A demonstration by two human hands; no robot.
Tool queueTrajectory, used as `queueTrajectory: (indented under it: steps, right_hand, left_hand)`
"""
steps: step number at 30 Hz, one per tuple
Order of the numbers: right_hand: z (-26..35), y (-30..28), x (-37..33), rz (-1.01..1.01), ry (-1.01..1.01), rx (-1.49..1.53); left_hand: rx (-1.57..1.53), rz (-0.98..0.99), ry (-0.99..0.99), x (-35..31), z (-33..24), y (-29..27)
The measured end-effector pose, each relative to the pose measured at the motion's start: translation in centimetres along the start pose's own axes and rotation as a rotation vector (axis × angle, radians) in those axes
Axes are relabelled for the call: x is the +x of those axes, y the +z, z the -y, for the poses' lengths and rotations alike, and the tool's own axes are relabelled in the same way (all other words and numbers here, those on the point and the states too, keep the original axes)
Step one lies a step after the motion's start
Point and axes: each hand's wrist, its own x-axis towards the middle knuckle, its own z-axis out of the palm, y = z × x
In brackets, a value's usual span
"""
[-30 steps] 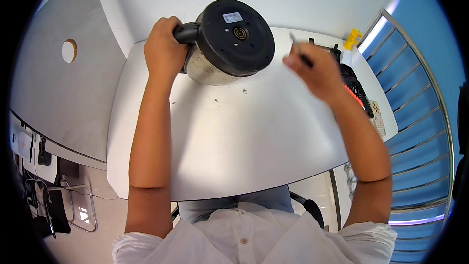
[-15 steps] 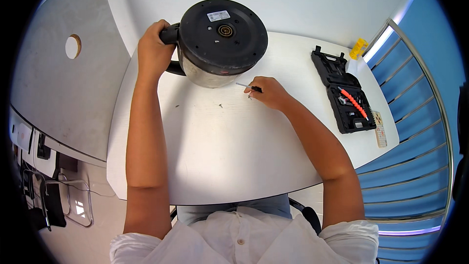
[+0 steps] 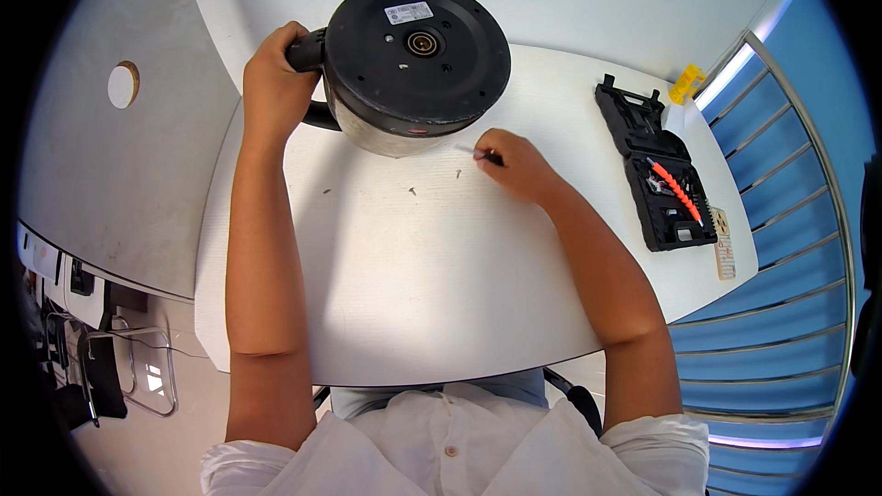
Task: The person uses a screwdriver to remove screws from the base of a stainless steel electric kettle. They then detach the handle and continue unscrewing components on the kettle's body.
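An electric kettle (image 3: 413, 46) with a black base and a clear, clouded body is tipped over, its round underside facing me. My left hand (image 3: 274, 87) is closed around its black handle at the left. To the right of the kettle and just above the table, my right hand (image 3: 522, 167) grips a small screwdriver (image 3: 493, 158) with a dark handle and a pale, blurred shaft pointing left. Three small screws lie on the table: one at the left (image 3: 326, 191), a middle screw (image 3: 412, 191), and a right screw (image 3: 458, 174) beside my right fingers.
The white table (image 3: 395, 312) has a curved front edge. At its right lie an open black tool case (image 3: 650, 188) with an orange flexible shaft (image 3: 675, 191), a pale remote control (image 3: 724, 243) and a yellow item (image 3: 686, 84). A metal railing (image 3: 808, 165) runs along the right, a grey panel (image 3: 101, 156) along the left.
My right hand has moved slightly away from a screw, which now lies apart from my fingers on the table. The kettle appears a little higher and further left, still in my left hand.
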Motion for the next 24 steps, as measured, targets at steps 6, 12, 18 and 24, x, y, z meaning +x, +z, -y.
queueTrajectory:
  steps: [6,12,18,24]
  right_hand:
    - [0.8,-4.6,0.2,-0.431,0.071,0.651]
    - [9.9,-6.8,0.7,-0.534,-0.509,0.204]
    - [12.6,-5.3,1.3,-0.534,-0.386,-0.144]
    - [12.1,-5.4,2.1,-0.531,-0.407,-0.228]
  left_hand:
    - [-0.021,0.009,-0.005,0.2,-0.1,0.1]
    - [0.005,0.011,0.052,-0.3,-0.3,0.0]
    - [0.007,0.002,0.093,-0.2,-0.3,0.1]
    - [0.023,0.006,0.095,-0.3,-0.8,0.0]
